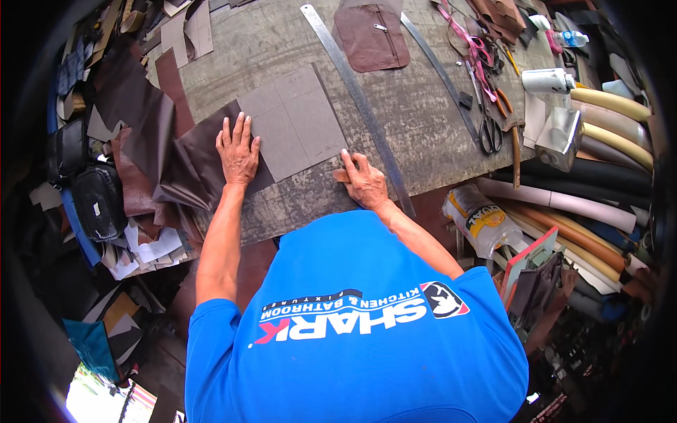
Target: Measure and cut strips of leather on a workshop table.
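A grey rectangular card with thin drawn lines lies on the worktable, partly over a sheet of dark brown leather-like material. My left hand rests flat across the card's left edge and the brown sheet, fingers stretched out. At the card's near right corner is my right hand, its index finger reaching toward the corner and the other fingers curled. A small tan, wooden-looking piece pokes out from that grip; most of it is hidden. Just right of this hand runs a long steel ruler.
A brown zippered piece and a second ruler lie farther back. Black-handled scissors, pink-handled scissors, a white bottle and a metal can sit right. Material rolls are stacked beside the table; black cases stand left.
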Tool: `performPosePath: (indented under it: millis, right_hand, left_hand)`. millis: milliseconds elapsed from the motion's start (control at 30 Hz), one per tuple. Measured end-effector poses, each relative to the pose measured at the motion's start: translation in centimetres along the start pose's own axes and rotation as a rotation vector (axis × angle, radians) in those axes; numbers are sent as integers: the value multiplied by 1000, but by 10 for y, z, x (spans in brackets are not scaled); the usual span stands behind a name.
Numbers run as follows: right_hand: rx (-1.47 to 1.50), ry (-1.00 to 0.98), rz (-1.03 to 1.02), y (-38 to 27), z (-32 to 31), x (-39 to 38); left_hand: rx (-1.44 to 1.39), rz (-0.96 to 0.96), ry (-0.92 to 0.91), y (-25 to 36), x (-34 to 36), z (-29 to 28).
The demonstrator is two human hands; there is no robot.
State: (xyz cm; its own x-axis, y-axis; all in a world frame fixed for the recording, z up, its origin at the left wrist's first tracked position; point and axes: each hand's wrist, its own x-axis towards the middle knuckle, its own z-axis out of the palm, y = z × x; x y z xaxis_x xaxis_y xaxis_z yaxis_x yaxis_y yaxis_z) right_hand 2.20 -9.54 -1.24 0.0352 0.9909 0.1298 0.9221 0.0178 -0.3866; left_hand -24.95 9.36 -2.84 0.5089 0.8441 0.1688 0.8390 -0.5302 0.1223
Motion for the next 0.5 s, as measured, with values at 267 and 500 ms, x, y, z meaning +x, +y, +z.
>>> performPosePath:
  millis: [267,500]
  right_hand:
    - [3,-32,33,0,-2,0]
    - [13,-55,5,-1,-9,3]
  left_hand:
    - [-3,14,8,2,3,-2]
    - [6,-7,6,1,2,1]
